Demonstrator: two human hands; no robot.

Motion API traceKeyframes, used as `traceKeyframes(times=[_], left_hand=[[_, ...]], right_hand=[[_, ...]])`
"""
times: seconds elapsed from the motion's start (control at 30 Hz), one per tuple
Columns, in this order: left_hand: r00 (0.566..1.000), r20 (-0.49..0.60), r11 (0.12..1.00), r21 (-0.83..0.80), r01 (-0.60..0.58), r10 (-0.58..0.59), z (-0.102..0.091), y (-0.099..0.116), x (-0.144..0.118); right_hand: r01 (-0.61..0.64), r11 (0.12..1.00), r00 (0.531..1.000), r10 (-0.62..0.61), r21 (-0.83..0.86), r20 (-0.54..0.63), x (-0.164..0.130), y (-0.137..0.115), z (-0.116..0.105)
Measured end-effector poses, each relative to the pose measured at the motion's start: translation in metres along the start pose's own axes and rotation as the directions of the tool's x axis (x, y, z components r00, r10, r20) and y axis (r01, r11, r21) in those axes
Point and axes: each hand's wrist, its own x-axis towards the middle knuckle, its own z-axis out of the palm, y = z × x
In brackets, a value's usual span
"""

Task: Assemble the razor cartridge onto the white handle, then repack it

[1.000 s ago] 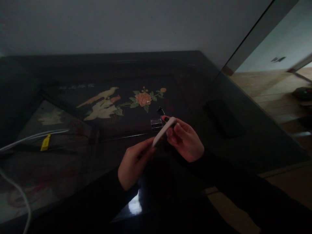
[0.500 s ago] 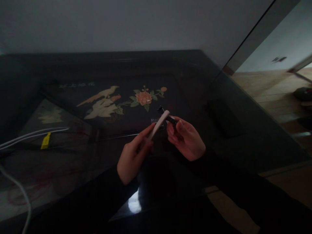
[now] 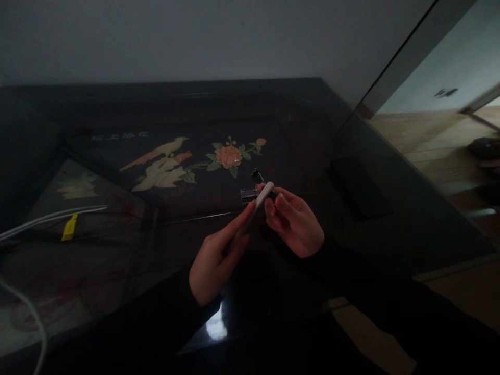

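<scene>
My left hand (image 3: 215, 259) is closed around a slim white object with a rounded end (image 3: 264, 193), seen nearly edge-on and tilted up to the right. My right hand (image 3: 296, 224) is closed in a pinch beside that end. Between its thumb and fingers is a small dark piece (image 3: 273, 195), mostly hidden, close against the white object; whether they join I cannot tell. Just beyond the hands lie a small shiny, clear-looking item (image 3: 247, 195) and a tiny black item (image 3: 255, 173) with a thin light stem.
The dark glossy table (image 3: 304, 99) bears a bird-and-flower picture (image 3: 228, 156). A flat black object (image 3: 359, 187) lies at right. White cables (image 3: 50, 216) with a yellow tag (image 3: 69, 227) are at left. A wall (image 3: 175, 41) stands behind.
The white object's tip has moved slightly down and right, toward my right hand. The dark piece in my right hand is now more hidden behind it.
</scene>
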Motion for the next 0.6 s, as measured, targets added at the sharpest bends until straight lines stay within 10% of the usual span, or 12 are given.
traceKeyframes(times=[0.6], left_hand=[[0.998,-0.03,0.997,-0.04,0.061,-0.063,-0.0012,-0.0047,0.0035]], right_hand=[[0.042,0.998,0.996,-0.038,-0.05,0.078,0.0002,0.0031,-0.003]])
